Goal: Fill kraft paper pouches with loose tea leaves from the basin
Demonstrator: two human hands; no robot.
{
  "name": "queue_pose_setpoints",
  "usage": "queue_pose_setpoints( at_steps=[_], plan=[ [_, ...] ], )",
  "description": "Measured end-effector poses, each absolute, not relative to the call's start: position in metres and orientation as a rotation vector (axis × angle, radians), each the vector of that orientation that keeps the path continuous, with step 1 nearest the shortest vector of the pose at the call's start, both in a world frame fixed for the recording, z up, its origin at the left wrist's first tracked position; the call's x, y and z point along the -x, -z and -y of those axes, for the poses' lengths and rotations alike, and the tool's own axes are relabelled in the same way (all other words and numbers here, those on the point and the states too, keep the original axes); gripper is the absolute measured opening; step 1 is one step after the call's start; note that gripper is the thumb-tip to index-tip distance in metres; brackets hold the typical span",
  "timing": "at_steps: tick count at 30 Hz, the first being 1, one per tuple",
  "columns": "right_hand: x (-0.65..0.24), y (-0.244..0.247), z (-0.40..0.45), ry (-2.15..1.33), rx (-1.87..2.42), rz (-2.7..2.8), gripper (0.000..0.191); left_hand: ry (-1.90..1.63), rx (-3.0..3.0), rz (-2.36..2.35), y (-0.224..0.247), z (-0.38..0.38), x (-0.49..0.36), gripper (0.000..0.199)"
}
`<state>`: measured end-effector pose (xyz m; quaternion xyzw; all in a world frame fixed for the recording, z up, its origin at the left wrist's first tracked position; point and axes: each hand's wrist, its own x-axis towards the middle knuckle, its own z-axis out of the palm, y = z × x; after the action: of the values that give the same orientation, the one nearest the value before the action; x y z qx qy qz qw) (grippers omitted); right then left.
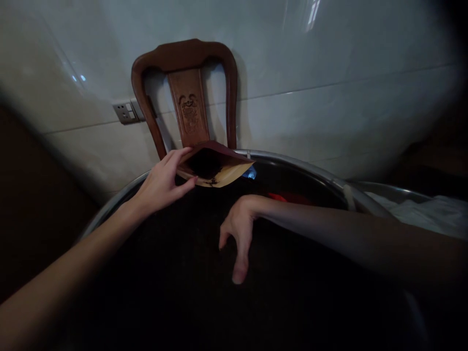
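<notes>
My left hand [163,183] pinches the near edge of a brown paper pouch [234,173], with the thumb in front and the fingers behind. The pouch's mouth gapes towards me, and dark bits cling to its inner lip. Below and to the right of it, my right hand [239,231] reaches down over the dark contents [183,253] of a large round metal basin [329,174]. Its thumb points down, apart from the index finger; the other fingers are mostly hidden. I see nothing held in it. What fills the basin is too dark to make out.
A carved wooden chair [190,97] stands behind the basin against a tiled wall [310,63] with a socket [126,112]. Inside the far rim are a red thing [278,197] and a blue-white piece [250,172]. Pale plastic or cloth [427,214] lies at right.
</notes>
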<state>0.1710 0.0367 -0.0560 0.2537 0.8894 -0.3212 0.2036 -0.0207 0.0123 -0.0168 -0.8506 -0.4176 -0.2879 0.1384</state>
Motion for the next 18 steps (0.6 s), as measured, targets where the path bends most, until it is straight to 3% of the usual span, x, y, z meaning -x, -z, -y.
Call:
queue_pose_setpoints(
  at_steps=[6,12,18],
  plan=[
    [-0.175,0.059,-0.033,1.059,-0.537,-2.121,0.076,0.826,2.466,1.202,0.017,-0.013,0.02,0.057],
    [-0.168,0.058,-0.032,0.985,-0.589,-2.175,0.08,0.834,2.475,1.204,0.017,-0.013,0.02,0.057],
    [-0.166,0.053,-0.026,1.076,-0.451,-2.107,0.055,0.825,2.486,1.188,0.017,-0.015,0.021,0.058]
  ],
)
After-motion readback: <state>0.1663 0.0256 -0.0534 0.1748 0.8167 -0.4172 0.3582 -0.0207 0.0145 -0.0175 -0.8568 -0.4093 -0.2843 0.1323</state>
